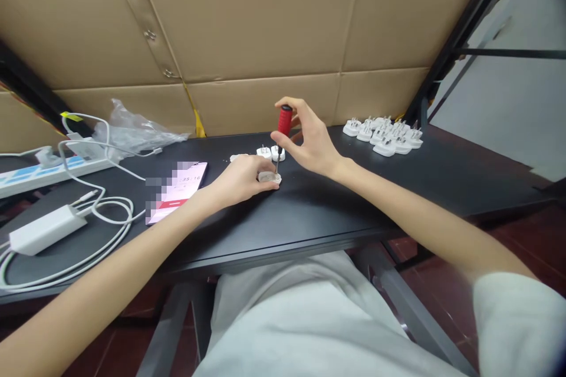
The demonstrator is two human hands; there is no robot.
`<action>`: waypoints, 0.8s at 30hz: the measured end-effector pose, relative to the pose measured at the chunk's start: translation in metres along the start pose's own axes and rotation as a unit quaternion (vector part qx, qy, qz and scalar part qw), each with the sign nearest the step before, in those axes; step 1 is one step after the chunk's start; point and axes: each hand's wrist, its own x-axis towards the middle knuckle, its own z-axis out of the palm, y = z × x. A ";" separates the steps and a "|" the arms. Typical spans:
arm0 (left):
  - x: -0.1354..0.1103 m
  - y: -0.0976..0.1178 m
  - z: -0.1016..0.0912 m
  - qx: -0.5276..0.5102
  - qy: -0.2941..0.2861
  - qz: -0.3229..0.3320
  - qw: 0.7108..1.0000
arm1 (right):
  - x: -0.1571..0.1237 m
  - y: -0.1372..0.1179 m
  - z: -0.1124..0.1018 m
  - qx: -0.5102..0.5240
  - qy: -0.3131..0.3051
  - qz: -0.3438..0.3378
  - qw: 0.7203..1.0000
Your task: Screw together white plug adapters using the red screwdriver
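Note:
My right hand (312, 140) is closed round a screwdriver (283, 129) with a red and black handle, held upright with its tip down on a small white plug part (267, 177). My left hand (242, 179) pinches that part flat against the black table (336, 200). Just behind it stand two white plug pieces (270, 153) and a small white bit lies to their left.
A pile of several white plug adapters (385, 134) sits at the back right. A phone (177, 189) lies left of my hands. Further left are a white charger brick (44, 228) with coiled cables, a power strip (48, 170) and a clear plastic bag (137, 129). Cardboard (265, 29) walls the back.

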 end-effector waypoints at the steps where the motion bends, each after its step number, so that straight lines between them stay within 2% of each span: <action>1: 0.000 0.000 0.000 -0.001 0.001 0.000 1.000 | 0.000 -0.002 0.001 -0.022 0.011 -0.012 1.000; 5: -0.002 0.001 0.000 -0.012 0.008 -0.002 1.000 | -0.001 -0.010 0.002 -0.043 0.008 -0.023 0.999; 16: -0.002 0.002 -0.001 0.006 0.009 -0.007 1.000 | -0.001 -0.007 -0.002 0.075 -0.071 -0.040 0.994; 20: -0.003 0.003 0.000 -0.002 0.011 -0.004 1.000 | -0.004 -0.004 0.001 0.049 -0.043 -0.032 0.997; 24: -0.003 0.004 0.000 -0.001 0.007 0.004 1.000 | -0.003 -0.006 0.001 -0.025 0.001 -0.047 0.999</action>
